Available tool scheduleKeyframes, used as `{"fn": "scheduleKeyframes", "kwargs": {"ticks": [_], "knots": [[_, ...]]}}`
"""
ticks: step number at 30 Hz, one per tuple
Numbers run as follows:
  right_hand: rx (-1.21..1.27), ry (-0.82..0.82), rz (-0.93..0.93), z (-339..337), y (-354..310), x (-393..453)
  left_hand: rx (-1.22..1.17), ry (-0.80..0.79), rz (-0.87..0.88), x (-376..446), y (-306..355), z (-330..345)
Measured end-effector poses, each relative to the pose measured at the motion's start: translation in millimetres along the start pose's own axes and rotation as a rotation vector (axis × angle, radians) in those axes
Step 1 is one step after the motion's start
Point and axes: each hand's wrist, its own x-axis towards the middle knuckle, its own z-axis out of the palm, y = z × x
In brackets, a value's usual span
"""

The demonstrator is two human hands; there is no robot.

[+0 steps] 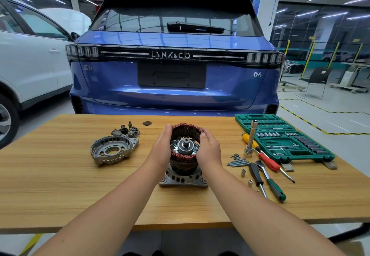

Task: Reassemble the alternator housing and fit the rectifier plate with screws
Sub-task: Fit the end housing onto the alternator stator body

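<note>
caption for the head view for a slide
Both hands seat the stator ring over the rotor on the front housing.

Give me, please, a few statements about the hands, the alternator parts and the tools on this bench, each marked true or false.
1. Both hands, left hand and right hand, hold the stator ring. True.
2. The loose housing cover lies right of the alternator. False: it lies left.
3. The socket set case is closed. False: it lies open.
4. Loose screws lie on the table near the ratchet. True.
</note>
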Motion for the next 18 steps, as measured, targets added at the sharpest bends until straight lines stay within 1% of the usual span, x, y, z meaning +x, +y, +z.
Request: {"fn": "scheduleKeyframes", "kwargs": {"ticks": [7,12,15,18], "knots": [[0.022,-0.048,0.015,-1,3,-4,0.046,0.075,0.09,-2,-12,-5],[0.141,-0.054,0.055,0,3,-8,-0.075,0.143,0.034,-3,-17,0],[0.146,-0.041,0.038,-2,3,-10,-0.131,0.206,0.02,-4,-17,8],[0.131,-0.018,0.008,0,-5,-13,-0.149,0.208,0.033,-3,-10,7]]}}
